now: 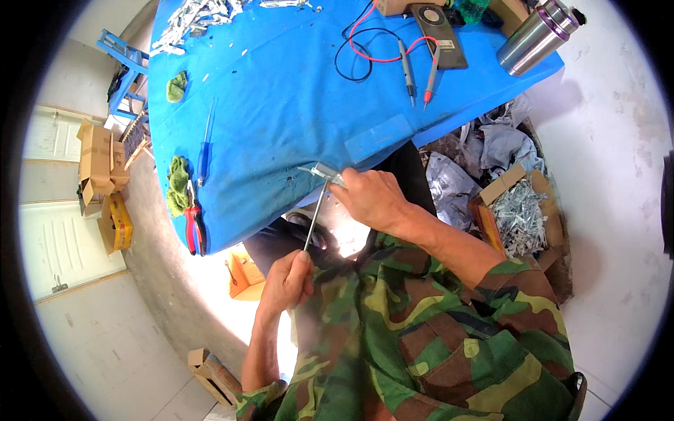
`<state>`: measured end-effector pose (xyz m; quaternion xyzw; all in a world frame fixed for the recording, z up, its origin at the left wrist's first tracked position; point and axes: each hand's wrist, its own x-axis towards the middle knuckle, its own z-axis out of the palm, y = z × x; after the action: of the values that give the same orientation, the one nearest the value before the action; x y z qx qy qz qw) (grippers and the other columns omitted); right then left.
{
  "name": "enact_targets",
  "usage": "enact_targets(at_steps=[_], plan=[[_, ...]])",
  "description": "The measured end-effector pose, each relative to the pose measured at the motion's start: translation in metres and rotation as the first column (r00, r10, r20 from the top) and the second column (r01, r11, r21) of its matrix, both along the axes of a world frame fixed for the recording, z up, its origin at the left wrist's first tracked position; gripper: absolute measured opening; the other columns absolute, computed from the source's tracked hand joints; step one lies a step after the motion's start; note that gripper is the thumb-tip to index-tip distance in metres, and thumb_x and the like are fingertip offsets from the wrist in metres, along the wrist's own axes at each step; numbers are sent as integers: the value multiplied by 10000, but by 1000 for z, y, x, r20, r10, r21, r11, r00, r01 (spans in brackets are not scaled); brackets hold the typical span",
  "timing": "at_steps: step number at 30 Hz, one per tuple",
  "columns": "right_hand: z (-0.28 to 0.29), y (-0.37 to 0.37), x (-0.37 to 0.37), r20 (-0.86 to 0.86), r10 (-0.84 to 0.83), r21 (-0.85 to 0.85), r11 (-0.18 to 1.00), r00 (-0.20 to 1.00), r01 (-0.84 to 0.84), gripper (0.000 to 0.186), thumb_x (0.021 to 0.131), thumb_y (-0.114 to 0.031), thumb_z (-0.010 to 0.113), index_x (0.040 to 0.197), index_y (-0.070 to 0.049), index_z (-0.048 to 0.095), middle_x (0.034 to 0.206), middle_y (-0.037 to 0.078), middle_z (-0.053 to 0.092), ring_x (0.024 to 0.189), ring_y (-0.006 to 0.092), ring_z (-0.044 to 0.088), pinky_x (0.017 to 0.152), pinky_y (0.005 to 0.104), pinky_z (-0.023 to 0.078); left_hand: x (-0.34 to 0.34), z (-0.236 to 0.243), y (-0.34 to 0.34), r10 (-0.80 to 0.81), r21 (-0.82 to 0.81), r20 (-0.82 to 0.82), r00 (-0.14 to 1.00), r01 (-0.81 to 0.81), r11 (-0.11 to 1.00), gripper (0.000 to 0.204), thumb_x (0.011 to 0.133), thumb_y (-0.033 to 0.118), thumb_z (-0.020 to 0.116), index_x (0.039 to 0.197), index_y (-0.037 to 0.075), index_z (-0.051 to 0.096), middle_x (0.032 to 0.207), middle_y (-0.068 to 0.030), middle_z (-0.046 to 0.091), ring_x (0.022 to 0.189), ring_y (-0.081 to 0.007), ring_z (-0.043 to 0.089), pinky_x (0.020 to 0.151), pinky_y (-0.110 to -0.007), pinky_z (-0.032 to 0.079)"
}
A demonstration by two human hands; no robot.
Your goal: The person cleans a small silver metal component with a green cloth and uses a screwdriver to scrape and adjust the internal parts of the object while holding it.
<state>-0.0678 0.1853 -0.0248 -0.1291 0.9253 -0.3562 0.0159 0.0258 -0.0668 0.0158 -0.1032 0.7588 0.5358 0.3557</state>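
My right hand (372, 201) is closed on a small silver metal piece (325, 173) just beyond the front edge of the blue-covered table (267, 154). My left hand (288, 279), lower and nearer to me, grips the lower end of a thin metal shaft (316, 215), likely a tool whose handle is hidden in my fingers; its upper tip meets the metal piece. On the table's left part lie a blue-handled screwdriver (203, 163), red-and-blue handled pliers (194, 228) and green rags (176, 184).
Small metal parts (189, 24), a meter probe pair (407, 77), a dark phone-like object (439, 38) and a steel flask (526, 45) are on the table. A carton of metal scraps (519, 214) and grey bags are on the right floor; boxes (98, 158) and a blue chair stand left.
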Motion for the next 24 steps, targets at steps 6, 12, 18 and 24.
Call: enact_targets(at_steps=[6, 12, 18, 24], plan=[[6, -3, 0, 114, 4, -35, 999, 994, 0, 430, 1033, -352, 649, 842, 33, 642, 725, 287, 685, 723, 496, 700, 660, 587, 542, 1, -38, -7, 1, 105, -62, 998, 6, 995, 547, 1139, 510, 442, 879, 48, 579, 593, -58, 588, 429, -140, 533, 415, -288, 390], [0, -2, -7, 335, 23, -184, 982, 942, 41, 451, 1044, -371, 635, 887, 50, 665, 792, 321, 682, 813, 523, 689, 691, 582, 529, -5, -65, 1, 47, 161, -92, 995, -32, 986, 537, 1137, 491, 451, 843, 59, 577, 594, -21, 546, 479, -112, 511, 446, -283, 374], [1, 4, -9, 384, 117, -322, 947, 916, 14, 397, 1056, -320, 614, 909, 47, 651, 790, 306, 670, 782, 527, 651, 672, 540, 504, -12, -88, 11, 61, 219, -149, 987, -27, 975, 574, 1135, 472, 448, 743, 68, 565, 571, -9, 534, 492, -107, 501, 475, -289, 376], [0, 3, -12, 452, 181, -418, 908, 873, 28, 373, 1073, -279, 588, 896, 48, 615, 670, 234, 591, 633, 332, 647, 618, 473, 477, -23, -112, 9, 50, 165, -211, 976, -15, 986, 596, 1114, 493, 472, 719, 58, 571, 584, -22, 554, 521, -110, 523, 507, -305, 401]])
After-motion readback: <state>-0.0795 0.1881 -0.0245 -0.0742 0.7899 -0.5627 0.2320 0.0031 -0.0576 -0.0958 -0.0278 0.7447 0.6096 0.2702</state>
